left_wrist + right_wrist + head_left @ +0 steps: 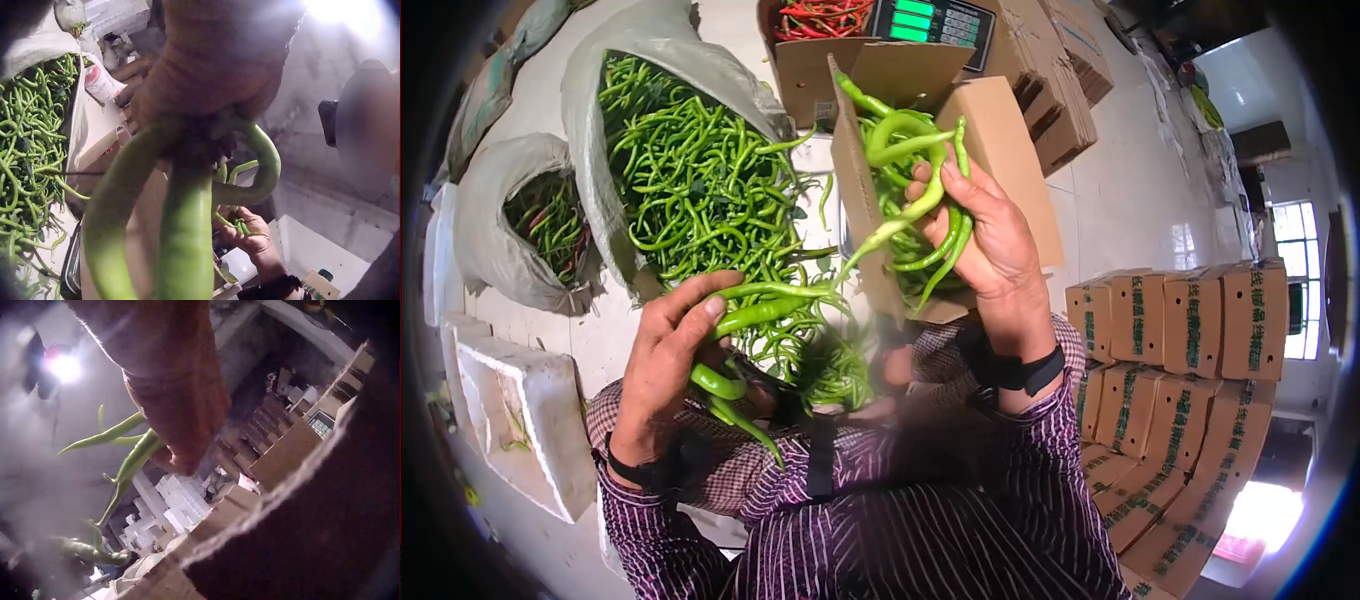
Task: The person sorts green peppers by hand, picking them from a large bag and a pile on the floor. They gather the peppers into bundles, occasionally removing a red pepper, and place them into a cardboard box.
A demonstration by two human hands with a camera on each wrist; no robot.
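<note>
Several long green chili peppers [762, 316] are gripped in my left hand [665, 350], their ends sticking out on both sides. Seen from the left wrist, these peppers [187, 244] hang large below the palm. My right hand [1002, 240] holds another few green chili peppers [927, 200] between thumb and fingers, over an open cardboard box [860, 200] with more green peppers inside. In the right wrist view, peppers [134, 459] jut out beside this hand. A big open sack [585, 130] full of green peppers lies beyond my left hand.
A smaller sack [485, 220] of mixed peppers and a white foam box [550, 440] stand at left. Behind the cardboard box are red peppers [825, 18] and a scale display [935, 25]. Printed cartons [1140, 320] are stacked at right. Loose peppers [840, 375] lie near my lap.
</note>
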